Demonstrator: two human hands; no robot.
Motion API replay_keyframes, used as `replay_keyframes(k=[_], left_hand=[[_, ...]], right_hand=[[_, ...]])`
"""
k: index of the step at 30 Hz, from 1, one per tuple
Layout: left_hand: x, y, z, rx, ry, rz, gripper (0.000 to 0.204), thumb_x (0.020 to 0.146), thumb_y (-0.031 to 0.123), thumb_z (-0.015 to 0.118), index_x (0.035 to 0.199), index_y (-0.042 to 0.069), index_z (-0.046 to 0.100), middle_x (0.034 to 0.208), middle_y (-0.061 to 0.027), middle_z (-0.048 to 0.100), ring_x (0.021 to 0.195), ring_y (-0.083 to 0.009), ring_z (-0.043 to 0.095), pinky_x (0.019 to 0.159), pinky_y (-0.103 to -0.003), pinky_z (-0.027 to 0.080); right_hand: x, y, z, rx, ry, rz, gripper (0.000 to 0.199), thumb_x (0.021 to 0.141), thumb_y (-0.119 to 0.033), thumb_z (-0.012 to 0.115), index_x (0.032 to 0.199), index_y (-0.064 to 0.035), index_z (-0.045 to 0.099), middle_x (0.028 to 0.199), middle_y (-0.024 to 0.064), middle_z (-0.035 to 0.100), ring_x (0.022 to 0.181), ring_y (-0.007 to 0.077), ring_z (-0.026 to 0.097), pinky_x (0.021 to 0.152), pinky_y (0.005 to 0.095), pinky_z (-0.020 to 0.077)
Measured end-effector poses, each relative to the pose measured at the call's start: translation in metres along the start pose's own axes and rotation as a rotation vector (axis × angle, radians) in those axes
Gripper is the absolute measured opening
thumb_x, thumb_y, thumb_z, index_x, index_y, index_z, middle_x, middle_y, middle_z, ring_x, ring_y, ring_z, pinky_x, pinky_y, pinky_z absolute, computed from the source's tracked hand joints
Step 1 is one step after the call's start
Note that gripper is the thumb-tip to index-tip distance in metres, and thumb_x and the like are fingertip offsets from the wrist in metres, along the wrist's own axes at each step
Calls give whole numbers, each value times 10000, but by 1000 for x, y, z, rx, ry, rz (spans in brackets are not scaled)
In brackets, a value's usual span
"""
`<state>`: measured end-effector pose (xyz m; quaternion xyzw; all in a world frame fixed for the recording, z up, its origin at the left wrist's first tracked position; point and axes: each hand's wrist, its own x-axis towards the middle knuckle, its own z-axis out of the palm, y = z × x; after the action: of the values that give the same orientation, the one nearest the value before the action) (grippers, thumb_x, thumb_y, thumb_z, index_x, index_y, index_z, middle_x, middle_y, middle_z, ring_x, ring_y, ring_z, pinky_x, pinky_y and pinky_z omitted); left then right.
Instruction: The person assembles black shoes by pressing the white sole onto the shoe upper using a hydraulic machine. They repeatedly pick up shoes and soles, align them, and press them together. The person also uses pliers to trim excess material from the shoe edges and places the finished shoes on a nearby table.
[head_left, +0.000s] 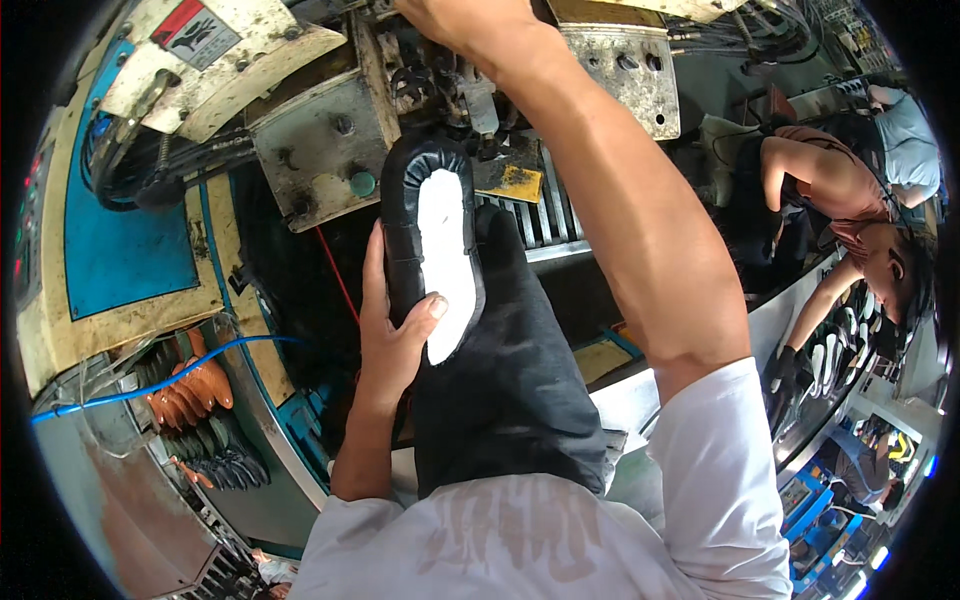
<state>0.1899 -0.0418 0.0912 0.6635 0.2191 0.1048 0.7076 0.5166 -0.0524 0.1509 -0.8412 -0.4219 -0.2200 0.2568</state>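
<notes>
My left hand (392, 345) is wrapped round a black shoe upper (402, 240), its thumb pressed on the white insole (448, 250) that faces up. The toe end of the upper, gathered in pleats around the insole, points away from me toward a worn machine (330, 150) with grimy metal plates. Over the machine's middle, at the top edge of the view, reaches my right hand (470, 18). Its fingers are cut off by the frame, so what they touch is hidden. A green round button (362, 184) sits on the plate just left of the shoe's toe.
At the left, a blue hose (200, 366) crosses in front of a rack with orange-brown shoe-shaped pieces (205, 385) and dark ones (225, 455). A blue-panelled machine cabinet (130, 250) stands beside it. On the right, another person (815, 175) reaches over a line of white-soled shoes (830, 350).
</notes>
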Motion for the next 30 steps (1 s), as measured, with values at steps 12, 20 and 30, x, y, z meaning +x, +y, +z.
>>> replay_keyframes(k=[12,20,30], left_hand=[[-100,7,-51,-185,-21,-121,1011,972,75,735,1759,48,101,1799,-126,221,1614,-209,269,1260,-357,334],[-273,-67,-188,-55,413,-235,1059,843,282,815,1739,103,280,1759,-207,334,1603,-341,345,1313,-446,264],[-546,-238,-432,1208,1089,-908,1020,991,229,750,1761,381,98,1341,-371,515,1139,-481,651,977,-556,557]], right_hand=[[-185,-153,-32,1297,-441,795,593,1068,-487,685,1426,-14,678,1406,144,687,1322,225,595,1163,378,426],[-248,-279,-46,1341,-856,621,697,1068,-404,718,1620,-42,494,1579,228,541,1362,319,639,1130,459,522],[-301,-181,-52,1114,-758,802,444,1109,-289,635,1438,9,615,1322,141,726,1113,271,756,967,383,599]])
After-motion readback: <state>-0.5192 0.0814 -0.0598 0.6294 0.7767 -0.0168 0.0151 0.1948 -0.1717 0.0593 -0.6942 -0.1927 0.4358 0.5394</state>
